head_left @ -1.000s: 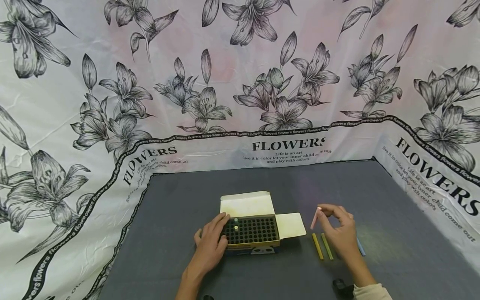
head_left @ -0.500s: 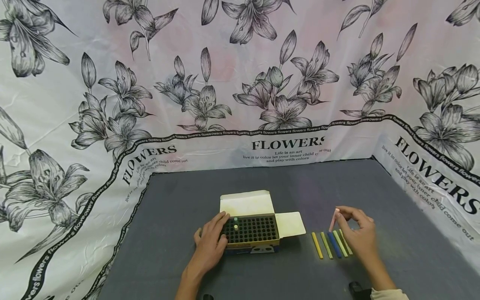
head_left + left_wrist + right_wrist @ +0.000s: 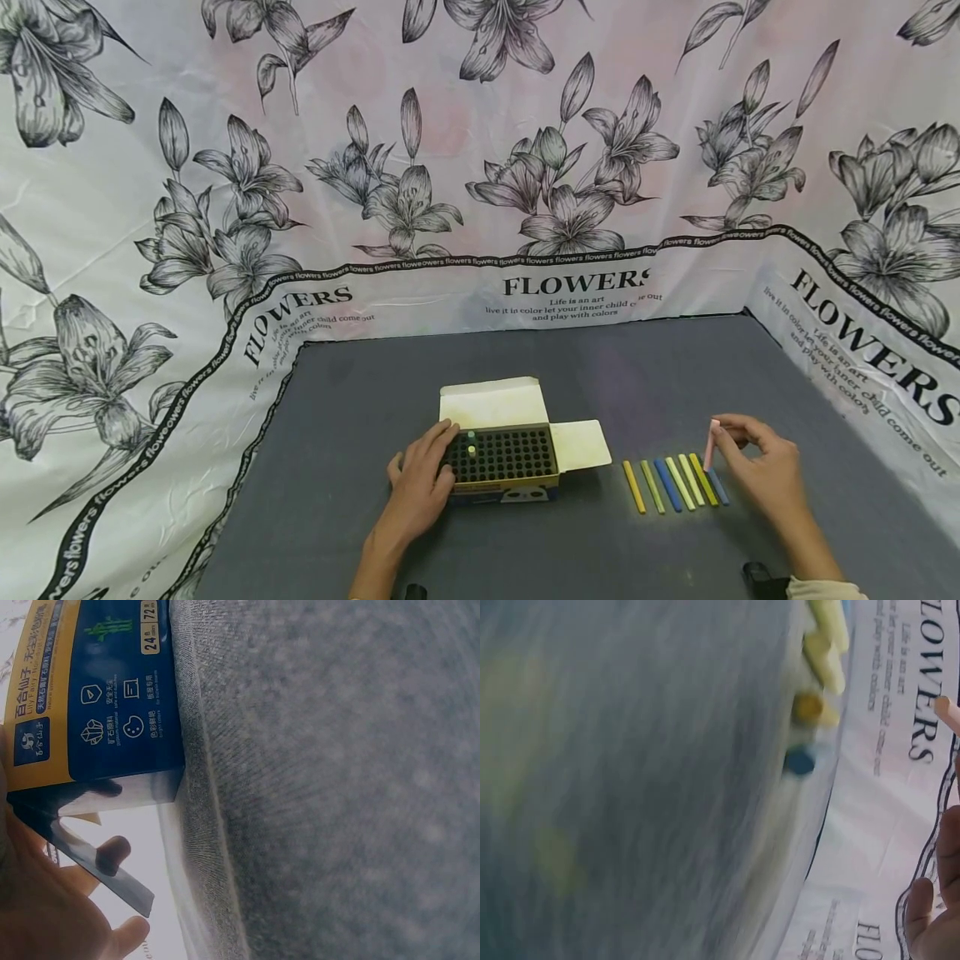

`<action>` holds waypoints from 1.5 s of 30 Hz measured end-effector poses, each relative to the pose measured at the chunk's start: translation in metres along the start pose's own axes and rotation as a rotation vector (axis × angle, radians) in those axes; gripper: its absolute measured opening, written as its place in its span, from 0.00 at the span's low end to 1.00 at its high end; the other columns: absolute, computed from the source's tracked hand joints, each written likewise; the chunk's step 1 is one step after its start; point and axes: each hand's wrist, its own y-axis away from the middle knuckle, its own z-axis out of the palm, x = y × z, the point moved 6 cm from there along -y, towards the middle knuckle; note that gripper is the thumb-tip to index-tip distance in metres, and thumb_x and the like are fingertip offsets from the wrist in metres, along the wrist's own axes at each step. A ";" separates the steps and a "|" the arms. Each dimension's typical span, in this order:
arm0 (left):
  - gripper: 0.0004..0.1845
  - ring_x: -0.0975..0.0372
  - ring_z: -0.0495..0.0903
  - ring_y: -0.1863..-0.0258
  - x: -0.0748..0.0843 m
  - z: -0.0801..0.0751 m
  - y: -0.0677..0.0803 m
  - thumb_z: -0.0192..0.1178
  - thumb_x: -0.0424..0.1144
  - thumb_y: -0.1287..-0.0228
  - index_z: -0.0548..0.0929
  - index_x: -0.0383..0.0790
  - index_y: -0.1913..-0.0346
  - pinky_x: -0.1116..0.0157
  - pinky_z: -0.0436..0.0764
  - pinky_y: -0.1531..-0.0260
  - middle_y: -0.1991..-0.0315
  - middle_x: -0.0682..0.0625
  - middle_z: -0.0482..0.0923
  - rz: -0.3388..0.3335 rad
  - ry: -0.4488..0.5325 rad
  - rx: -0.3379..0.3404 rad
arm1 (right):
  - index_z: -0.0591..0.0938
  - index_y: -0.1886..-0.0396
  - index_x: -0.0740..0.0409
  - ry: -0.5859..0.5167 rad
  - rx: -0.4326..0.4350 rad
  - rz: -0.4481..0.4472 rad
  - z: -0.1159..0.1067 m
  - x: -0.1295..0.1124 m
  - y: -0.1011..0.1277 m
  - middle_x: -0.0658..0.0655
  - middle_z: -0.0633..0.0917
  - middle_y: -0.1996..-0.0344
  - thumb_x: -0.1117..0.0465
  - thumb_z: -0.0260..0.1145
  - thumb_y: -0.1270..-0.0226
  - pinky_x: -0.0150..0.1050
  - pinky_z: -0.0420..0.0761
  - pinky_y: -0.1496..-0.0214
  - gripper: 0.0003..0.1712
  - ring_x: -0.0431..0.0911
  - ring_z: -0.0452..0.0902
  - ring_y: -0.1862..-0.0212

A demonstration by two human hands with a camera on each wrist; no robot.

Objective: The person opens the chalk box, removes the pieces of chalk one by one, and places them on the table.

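My left hand (image 3: 422,475) holds the left end of an open chalk box (image 3: 504,492), its fingers along the upper left edge and the thumb near the front corner. The box has a black insert (image 3: 517,458) full of round holes, with a green and a pale chalk stick standing at its left side. In the left wrist view, a side flap (image 3: 97,862) hangs by my fingers. My right hand (image 3: 765,467) pinches a pink chalk stick (image 3: 710,450) upright between thumb and fingertips, over the right end of a row of chalk sticks (image 3: 668,486).
Yellow, green and blue sticks lie side by side on the grey cloth (image 3: 585,550), right of the box. The white lid flap (image 3: 495,402) points backward and another flap (image 3: 581,445) sticks out rightward. A flower-printed sheet (image 3: 420,317) rises behind the cloth.
My right hand has moved rightward with the pink chalk, from the row's left end to its right end, uncovering the sticks. My left hand stays on the box.
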 end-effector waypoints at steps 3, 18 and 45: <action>0.30 0.45 0.61 0.24 0.000 -0.001 -0.001 0.47 0.35 0.26 0.66 0.52 0.22 0.28 0.46 0.35 0.21 0.51 0.61 -0.002 -0.001 0.000 | 0.87 0.51 0.59 0.076 -0.060 0.016 -0.005 0.007 0.000 0.51 0.88 0.75 0.63 0.69 0.31 0.26 0.72 0.69 0.11 0.24 0.74 0.70; 0.30 0.45 0.61 0.24 -0.001 0.000 0.000 0.48 0.36 0.26 0.66 0.52 0.22 0.29 0.46 0.34 0.21 0.50 0.61 -0.006 -0.002 -0.005 | 0.87 0.53 0.58 0.386 -0.508 0.135 0.009 0.039 -0.002 0.50 0.90 0.71 0.50 0.62 0.25 0.51 0.59 0.63 0.18 0.40 0.74 0.75; 0.30 0.45 0.62 0.24 -0.001 -0.001 0.000 0.48 0.35 0.26 0.66 0.52 0.22 0.28 0.47 0.34 0.21 0.51 0.61 0.015 0.002 0.005 | 0.85 0.48 0.62 0.461 -0.557 0.198 0.010 0.046 -0.012 0.60 0.91 0.64 0.49 0.60 0.25 0.52 0.61 0.63 0.22 0.49 0.80 0.69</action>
